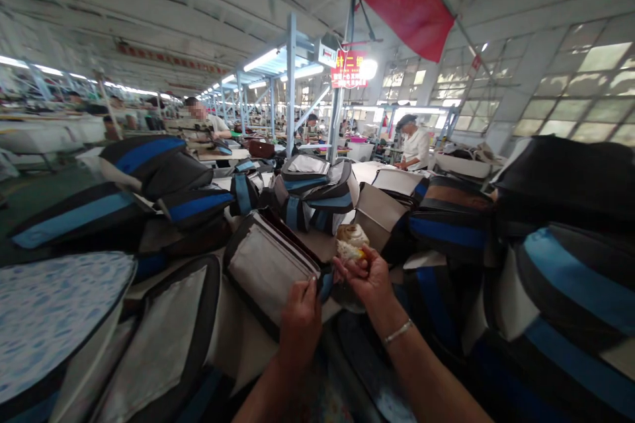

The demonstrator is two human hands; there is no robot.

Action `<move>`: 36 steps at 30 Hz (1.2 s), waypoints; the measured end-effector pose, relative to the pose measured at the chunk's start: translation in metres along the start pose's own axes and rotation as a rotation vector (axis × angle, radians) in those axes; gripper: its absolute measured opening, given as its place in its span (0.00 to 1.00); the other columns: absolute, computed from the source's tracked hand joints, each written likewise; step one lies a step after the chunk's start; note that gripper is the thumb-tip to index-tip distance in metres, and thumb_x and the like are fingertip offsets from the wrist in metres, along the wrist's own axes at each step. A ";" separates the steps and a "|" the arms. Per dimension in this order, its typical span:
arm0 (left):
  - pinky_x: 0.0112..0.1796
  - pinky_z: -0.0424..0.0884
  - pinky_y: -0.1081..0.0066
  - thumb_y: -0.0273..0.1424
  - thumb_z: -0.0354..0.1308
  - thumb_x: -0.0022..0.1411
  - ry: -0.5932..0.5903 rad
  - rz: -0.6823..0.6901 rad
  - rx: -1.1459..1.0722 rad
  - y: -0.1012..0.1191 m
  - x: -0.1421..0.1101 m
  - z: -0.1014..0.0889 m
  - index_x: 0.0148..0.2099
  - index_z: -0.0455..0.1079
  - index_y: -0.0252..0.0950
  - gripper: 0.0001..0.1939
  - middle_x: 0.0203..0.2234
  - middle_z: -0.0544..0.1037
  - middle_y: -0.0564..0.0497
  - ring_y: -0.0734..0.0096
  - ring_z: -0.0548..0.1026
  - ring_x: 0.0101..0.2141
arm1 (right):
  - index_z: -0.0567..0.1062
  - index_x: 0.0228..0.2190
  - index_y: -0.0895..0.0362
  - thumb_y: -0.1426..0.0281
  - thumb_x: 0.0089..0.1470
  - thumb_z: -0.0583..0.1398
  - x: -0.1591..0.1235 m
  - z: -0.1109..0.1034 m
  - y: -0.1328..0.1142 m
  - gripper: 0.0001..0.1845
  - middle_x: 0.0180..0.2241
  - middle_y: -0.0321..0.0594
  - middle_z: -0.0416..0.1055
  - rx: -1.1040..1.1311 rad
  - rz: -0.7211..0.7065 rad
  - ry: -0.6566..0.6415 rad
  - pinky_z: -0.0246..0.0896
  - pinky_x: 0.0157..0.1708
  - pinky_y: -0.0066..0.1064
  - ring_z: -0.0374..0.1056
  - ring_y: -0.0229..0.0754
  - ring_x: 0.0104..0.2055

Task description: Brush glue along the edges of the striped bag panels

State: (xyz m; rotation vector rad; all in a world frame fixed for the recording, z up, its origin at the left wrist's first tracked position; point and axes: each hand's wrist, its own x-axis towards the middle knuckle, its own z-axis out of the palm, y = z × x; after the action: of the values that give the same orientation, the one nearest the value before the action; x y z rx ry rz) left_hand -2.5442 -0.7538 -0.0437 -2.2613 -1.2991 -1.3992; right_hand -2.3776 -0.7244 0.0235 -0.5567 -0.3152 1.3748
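From where I stood, the person's left hand (300,314) was the nearer one, its thumb and forefinger apparently pinched on the near right corner of a pale-fronted bag (268,264). The bag lay tilted on the heap, ahead of that hand and off to its left, its long axis slanting from the far left down towards the fingers. The right hand (370,277), a bracelet (398,332) at its wrist, was reached a little farther out, just past the bag's right end, its fingers curled round a pale, crumpled bundle (352,241) with a yellow patch; what that was, I couldn't tell. I could make out no brand or label on the bag, nor on the blue-banded bag (446,231) over to the right. Beyond a co-worker in white (417,145), lettering showed: a red sign (348,69) seemed to read 针二组, partly lost in glare, its smaller lines illegible. A red strip (169,61) far down the hall bore characters too blurred to read.
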 end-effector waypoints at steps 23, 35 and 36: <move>0.36 0.70 0.67 0.24 0.48 0.65 -0.168 0.004 -0.162 0.010 0.011 -0.059 0.45 0.72 0.34 0.12 0.34 0.72 0.46 0.65 0.71 0.36 | 0.72 0.24 0.57 0.65 0.59 0.57 -0.064 0.103 -0.043 0.14 0.22 0.36 0.67 -1.636 -0.862 -0.645 0.52 0.29 0.29 0.60 0.35 0.25; 0.38 0.68 0.71 0.38 0.54 0.63 -0.402 -0.439 -0.722 0.000 0.040 -0.083 0.41 0.77 0.36 0.14 0.32 0.71 0.49 0.67 0.71 0.36 | 0.73 0.32 0.55 0.69 0.60 0.57 -0.056 0.066 -0.044 0.06 0.31 0.38 0.72 -1.423 -0.979 -0.662 0.59 0.49 0.34 0.68 0.41 0.40; 0.38 0.68 0.72 0.38 0.54 0.63 -0.403 -0.454 -0.722 -0.001 0.040 -0.084 0.41 0.77 0.36 0.14 0.32 0.72 0.50 0.67 0.71 0.36 | 0.73 0.31 0.55 0.69 0.60 0.57 -0.054 0.064 -0.043 0.06 0.30 0.38 0.71 -1.460 -0.967 -0.713 0.59 0.49 0.35 0.68 0.41 0.39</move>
State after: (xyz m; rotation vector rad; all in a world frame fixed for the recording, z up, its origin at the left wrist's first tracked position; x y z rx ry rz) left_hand -2.5910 -0.7757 0.0333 -2.9645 -1.7218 -1.8652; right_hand -2.3854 -0.7687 0.1059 -0.8596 -1.9519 0.1256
